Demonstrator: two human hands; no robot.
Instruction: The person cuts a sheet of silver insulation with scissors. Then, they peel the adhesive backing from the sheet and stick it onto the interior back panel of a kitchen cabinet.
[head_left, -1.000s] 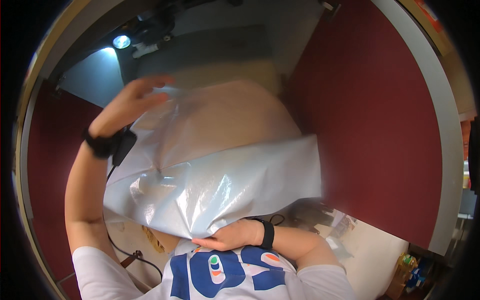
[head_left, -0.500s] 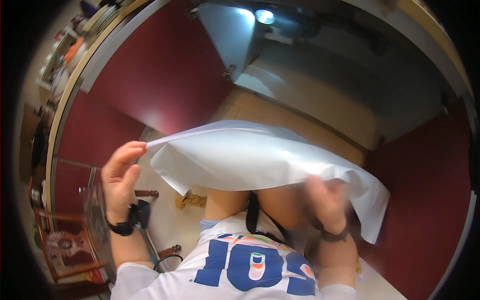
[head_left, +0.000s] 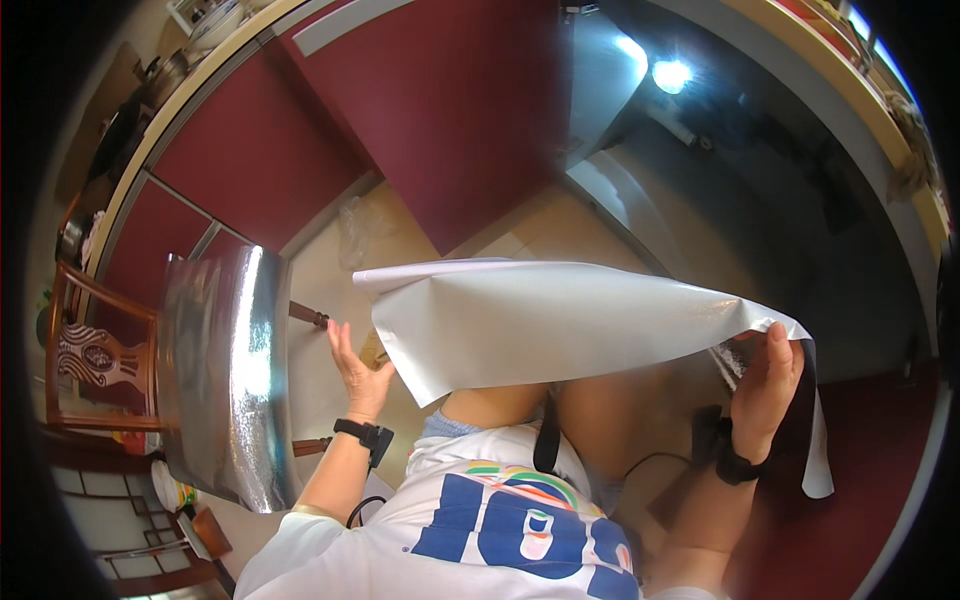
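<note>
A wide silvery-white sheet (head_left: 540,325) hangs in front of me above my lap, its far edge slightly curled over. At its right end, my right hand (head_left: 766,390) grips the crumpled edge between thumb and fingers; a narrow strip of the sheet droops past that hand. My left hand (head_left: 362,378) is off the sheet, close to its lower left corner, fingers spread and nothing held. What lies behind the sheet is partly hidden.
An opened dark red cabinet door (head_left: 460,110) stands ahead. Beyond it, a bright lamp (head_left: 671,76) shines inside the dim cabinet (head_left: 740,190). Shiny silver foil (head_left: 225,390) covers a seat on my left, beside a carved wooden chair back (head_left: 100,350). Clear plastic (head_left: 352,230) lies on the floor.
My left hand has let go of the sheet's left corner and spread its fingers. My right hand has moved outward and now grips the right end. The view has turned, shifting the cabinet rightward.
</note>
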